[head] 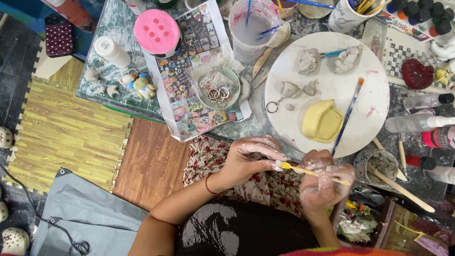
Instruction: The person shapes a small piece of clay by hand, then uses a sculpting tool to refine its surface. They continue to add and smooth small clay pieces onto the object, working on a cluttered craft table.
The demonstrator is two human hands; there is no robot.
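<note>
Brush (310,172), thin with a yellow handle, lies slantwise across both hands just below the near edge of the counter (256,125). The left hand (251,159), smeared with pale clay, pinches the brush's left end between its fingertips. The right hand (324,182), also coated in clay, is closed in a fist around the handle's other part, with the tip sticking out past its knuckles. A red bracelet (208,186) sits on the left wrist, and a flowered cloth (256,187) covers the lap under both hands.

Just above the hands stands a round white board (369,95). On it rest a pale yellow clay piece (322,121), a long blue brush (348,116), grey clay lumps (308,60) and a key ring (272,106). To the right of the right hand is a cup (381,163) with a wooden stick (403,189) leaning out. Further left, a small dish of rings (218,87) sits on a printed sheet (189,71), beside a pink lid (156,31). A water jar (251,33) stands behind the board.
</note>
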